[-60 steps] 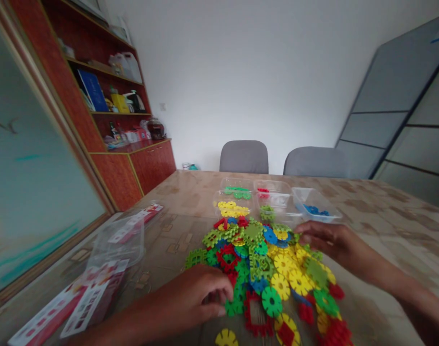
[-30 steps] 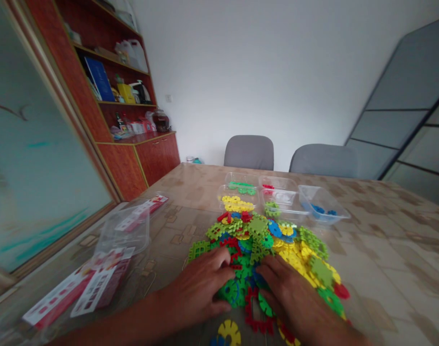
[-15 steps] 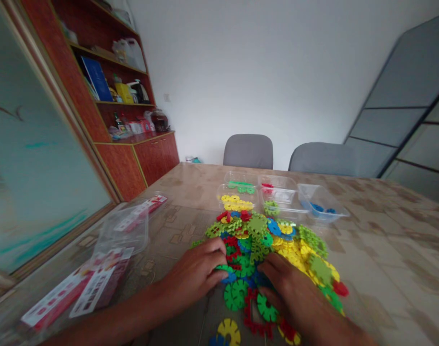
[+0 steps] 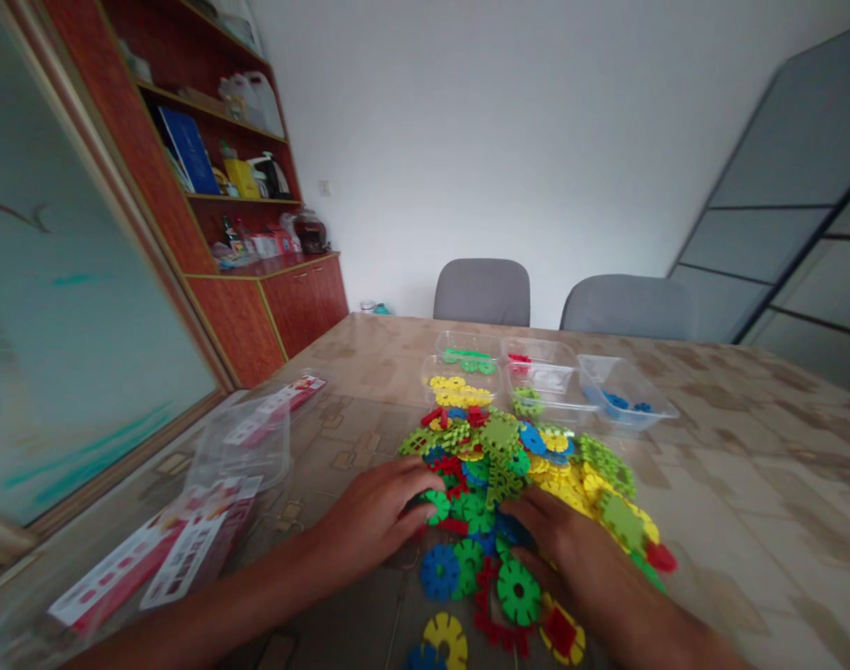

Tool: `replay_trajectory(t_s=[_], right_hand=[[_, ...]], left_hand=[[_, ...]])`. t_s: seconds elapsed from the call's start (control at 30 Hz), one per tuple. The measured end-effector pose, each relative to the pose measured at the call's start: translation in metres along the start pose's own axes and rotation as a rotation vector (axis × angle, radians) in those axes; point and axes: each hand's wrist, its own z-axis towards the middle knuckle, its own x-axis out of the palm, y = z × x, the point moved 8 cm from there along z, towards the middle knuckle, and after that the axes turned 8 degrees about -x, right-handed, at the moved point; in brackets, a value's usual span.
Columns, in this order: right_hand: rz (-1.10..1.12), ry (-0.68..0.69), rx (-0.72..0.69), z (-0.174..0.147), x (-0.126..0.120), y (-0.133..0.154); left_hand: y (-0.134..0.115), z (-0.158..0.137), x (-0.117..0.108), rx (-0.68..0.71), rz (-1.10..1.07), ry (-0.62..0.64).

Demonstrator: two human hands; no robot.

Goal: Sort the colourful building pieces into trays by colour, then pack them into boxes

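A heap of plastic snap-together building discs and plates [image 4: 500, 435] in green, yellow, blue and red lies before me. My left hand [image 4: 379, 502] is at its left edge, thumb and fingers closed on the rim of a green notched disc [image 4: 437, 506]. On the near right side, my right hand [image 4: 560, 535] has its fingers curled over a blue piece [image 4: 511, 529], partly hidden by them. Just below the hands lie a blue disc [image 4: 439, 572], a red square frame [image 4: 483, 609] with a green disc [image 4: 518, 592] on it, and a yellow disc [image 4: 446, 636].
Behind the heap stand clear plastic tubs with sorted pieces: yellow discs [image 4: 459, 389], green, red, and a tub with blue ones [image 4: 666, 412]. To the left lie a clear lid [image 4: 257, 442] and printed cards [image 4: 201, 549]. Grey chairs [image 4: 481, 291] stand beyond the table.
The green disc at my left hand has turned from edge-on to face-up. A blue disc now lies beside the green ones below. The green disc on the red frame shows more fully.
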Motion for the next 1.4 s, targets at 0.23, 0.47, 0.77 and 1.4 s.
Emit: replay_trajectory(t_s=[0.23, 0.47, 0.77, 1.4], right_hand=[[0.118, 0.042, -0.123, 0.002, -0.010, 0.037], [0.064, 0.136, -0.170, -0.006, -0.011, 0.054], [-0.022, 0.074, -0.177, -0.005, 0.011, 0.030], [0.128, 0.061, -0.058, -0.005, -0.015, -0.003]], left_hand=[[-0.032, -0.015, -0.001, 0.133, 0.123, 0.195], [-0.064, -0.052, 0.014, 0.248, 0.145, 0.368], [-0.044, -0.042, 0.030, 0.125, 0.252, 0.310], [0.002, -0.003, -0.001, -0.031, -0.003, 0.109]])
